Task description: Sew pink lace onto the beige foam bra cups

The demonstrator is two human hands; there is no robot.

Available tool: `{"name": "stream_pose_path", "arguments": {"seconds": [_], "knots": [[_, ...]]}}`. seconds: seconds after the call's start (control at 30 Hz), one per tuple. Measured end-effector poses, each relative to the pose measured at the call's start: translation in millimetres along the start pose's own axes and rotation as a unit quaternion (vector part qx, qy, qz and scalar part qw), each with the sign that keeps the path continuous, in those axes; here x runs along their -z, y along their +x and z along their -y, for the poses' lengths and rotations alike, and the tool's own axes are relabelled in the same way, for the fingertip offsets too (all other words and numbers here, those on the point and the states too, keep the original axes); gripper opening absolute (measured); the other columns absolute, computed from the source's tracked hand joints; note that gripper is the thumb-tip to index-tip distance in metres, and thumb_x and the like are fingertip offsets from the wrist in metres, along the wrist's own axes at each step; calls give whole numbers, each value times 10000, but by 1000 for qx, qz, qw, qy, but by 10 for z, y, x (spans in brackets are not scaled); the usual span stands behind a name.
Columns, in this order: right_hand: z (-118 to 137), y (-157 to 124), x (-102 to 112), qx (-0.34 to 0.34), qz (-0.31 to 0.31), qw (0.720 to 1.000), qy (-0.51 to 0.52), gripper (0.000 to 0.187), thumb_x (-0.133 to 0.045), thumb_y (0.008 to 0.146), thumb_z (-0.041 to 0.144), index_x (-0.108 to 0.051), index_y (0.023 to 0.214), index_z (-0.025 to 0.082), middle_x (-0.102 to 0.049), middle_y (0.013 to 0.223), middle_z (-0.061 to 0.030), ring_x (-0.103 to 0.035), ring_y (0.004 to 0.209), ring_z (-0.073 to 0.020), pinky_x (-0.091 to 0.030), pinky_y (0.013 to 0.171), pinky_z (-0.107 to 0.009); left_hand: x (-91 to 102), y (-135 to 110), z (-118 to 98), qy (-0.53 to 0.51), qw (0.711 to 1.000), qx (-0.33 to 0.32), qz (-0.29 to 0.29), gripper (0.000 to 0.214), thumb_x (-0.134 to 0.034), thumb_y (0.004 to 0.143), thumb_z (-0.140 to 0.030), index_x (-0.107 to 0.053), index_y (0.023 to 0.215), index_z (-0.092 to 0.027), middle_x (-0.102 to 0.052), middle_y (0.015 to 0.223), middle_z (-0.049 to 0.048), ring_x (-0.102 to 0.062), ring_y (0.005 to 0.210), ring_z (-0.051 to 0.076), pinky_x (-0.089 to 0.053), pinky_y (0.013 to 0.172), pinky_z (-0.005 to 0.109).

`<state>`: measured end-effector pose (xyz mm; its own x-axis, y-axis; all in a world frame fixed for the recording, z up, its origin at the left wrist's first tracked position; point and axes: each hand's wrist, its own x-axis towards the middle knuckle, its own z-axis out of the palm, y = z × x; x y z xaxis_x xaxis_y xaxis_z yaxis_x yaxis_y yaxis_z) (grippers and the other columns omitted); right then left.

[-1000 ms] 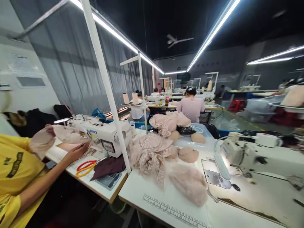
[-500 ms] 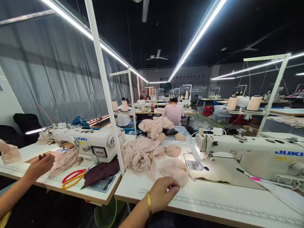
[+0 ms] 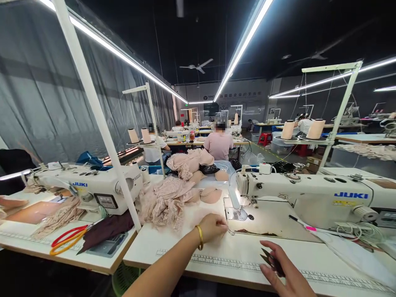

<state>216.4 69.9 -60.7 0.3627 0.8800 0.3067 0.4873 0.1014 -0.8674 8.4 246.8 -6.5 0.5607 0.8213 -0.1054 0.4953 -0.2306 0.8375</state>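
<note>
My left hand [image 3: 213, 227], with a gold bangle on the wrist, rests on the white table [image 3: 173, 251] with its fingers curled on a pale lace piece [image 3: 201, 211], just left of the needle plate [image 3: 236, 212]. Lower right, my right hand [image 3: 286, 274] holds small dark thread snips [image 3: 271, 260] above the ruler printed along the table's front edge. The white Juki sewing machine [image 3: 309, 196] stands behind both hands, its lamp lighting the plate.
A heap of beige lace [image 3: 165, 198] and bra cups [image 3: 212, 194] lie left of the machine. A slanted white pole [image 3: 95, 111] divides my table from a neighbour's Juki machine [image 3: 89, 187], red and yellow scissors [image 3: 66, 238] and a co-worker's hand [image 3: 12, 204]. Thread cones [image 3: 301, 128] stand behind.
The view has swung right. My left hand came into view half a second ago and has moved toward the needle plate. My right hand with the snips has entered at the lower right.
</note>
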Motion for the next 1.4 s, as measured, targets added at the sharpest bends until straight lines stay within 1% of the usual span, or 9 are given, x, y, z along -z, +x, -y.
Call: {"name": "stream_pose_path", "arguments": {"seconds": [0.3,0.5,0.67,0.8,0.9,1.0,1.13,1.27,1.4], "knots": [[-12,476,-408,313,-51,919,-236,228,-463,1094,399,-619,1175,255,-791,993,-57,-762,816,-238,-563,698,-340,29,-175,26,-261,958,-16,114,660,-866,671,-636,-774,1112,-155,-696,936,59,-606,832,181,-457,802,302],[242,556,-566,377,-62,870,-310,217,-400,1102,238,-613,1065,217,-781,850,-52,-759,689,-220,-491,589,-328,-33,-119,40,-309,940,10,141,584,-934,636,-571,-761,995,-145,-469,703,-47,-378,668,101,-292,657,252],[68,557,-370,322,-48,898,-295,270,-385,1121,340,-627,1067,233,-790,834,-12,-754,637,-171,-521,558,-273,328,-195,-15,-191,969,10,157,662,-878,693,-558,-752,1196,-147,-491,720,-43,-420,658,109,-318,634,255],[-519,581,81,258,-80,881,-389,357,-396,1093,472,-655,1074,227,-784,790,-32,-698,518,-201,-465,440,-307,1148,-396,-62,19,996,-51,-64,489,-649,914,-555,-736,1239,-200,-609,849,28,-558,772,189,-461,727,319],[-752,612,308,219,-82,873,-428,487,-386,1050,560,-708,1140,205,-768,979,-147,-731,789,-333,-542,632,-432,1517,-509,-51,239,893,-134,-357,423,-619,950,-510,-710,1251,-227,-664,1139,103,-601,1105,312,-455,1029,501],[-583,573,221,191,-77,914,-350,475,-474,1008,571,-718,1205,214,-730,1057,-172,-684,956,-387,-538,783,-524,1324,-498,24,283,864,-205,-362,348,-633,976,-418,-673,1272,-241,-655,1248,100,-606,1190,305,-475,1061,492],[-87,395,-246,33,112,992,-48,339,-512,1023,561,-715,1060,292,-713,965,-69,-669,856,-244,-550,742,-348,640,-315,209,345,906,-237,-61,459,-809,854,-296,-676,1290,-242,-675,1291,112,-626,1157,321,-514,974,466],[213,284,-580,-108,260,947,153,478,-595,935,710,-752,1061,276,-736,952,-55,-673,867,-238,-541,736,-330,276,-218,289,364,902,-233,-13,119,-645,978,-215,-722,894,-179,-714,884,77,-643,867,245,-479,803,376],[339,343,-687,-266,184,881,345,597,-699,838,767,-747,1078,222,-752,987,-80,-680,873,-238,-540,761,-349,101,-389,211,348,873,-339,-43,279,-488,1064,-258,-716,917,-191,-686,761,63,-590,729,206,-416,726,352]]}}
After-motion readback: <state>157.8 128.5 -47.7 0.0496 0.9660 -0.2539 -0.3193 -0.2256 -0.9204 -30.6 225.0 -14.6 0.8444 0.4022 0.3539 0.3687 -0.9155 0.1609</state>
